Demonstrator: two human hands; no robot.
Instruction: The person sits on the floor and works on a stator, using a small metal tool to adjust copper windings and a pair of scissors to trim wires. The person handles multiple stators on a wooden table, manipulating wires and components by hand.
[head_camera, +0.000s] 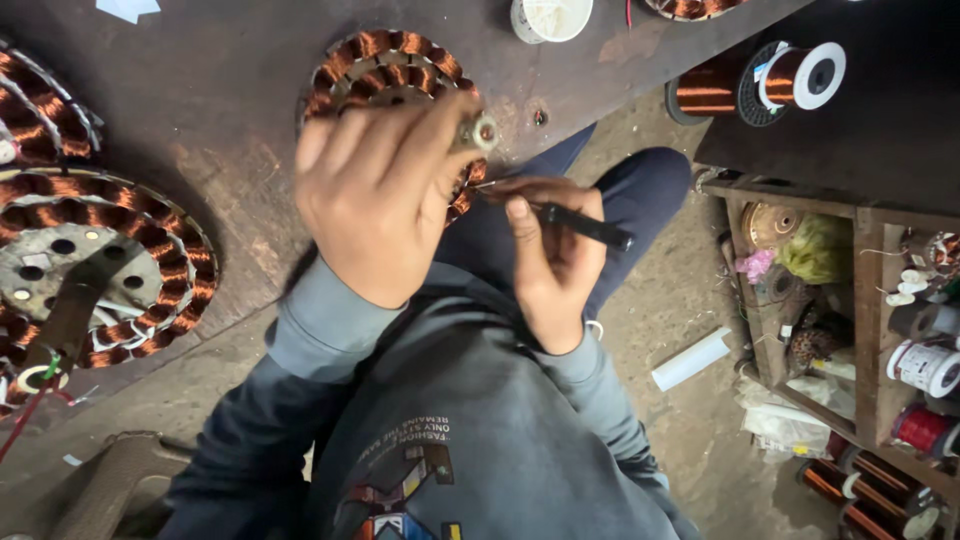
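A round motor stator with copper wire coils (372, 52) lies at the edge of the dark worktable (220, 90). My left hand (375, 195) covers most of it and grips it, fingers curled around its metal centre shaft (484, 131). My right hand (550, 255) holds a thin black tool (585, 226) like a pen, its tip pointing at the stator's lower right rim. My grey sleeves and dark sweatshirt fill the lower middle of the view.
A larger wound stator (95, 270) and part of another (40, 110) lie at the left. A white cup (550, 18) stands at the table's top. Copper wire spools (760, 85) and a cluttered wooden shelf (870, 300) are at the right, a white tube (692, 358) on the floor.
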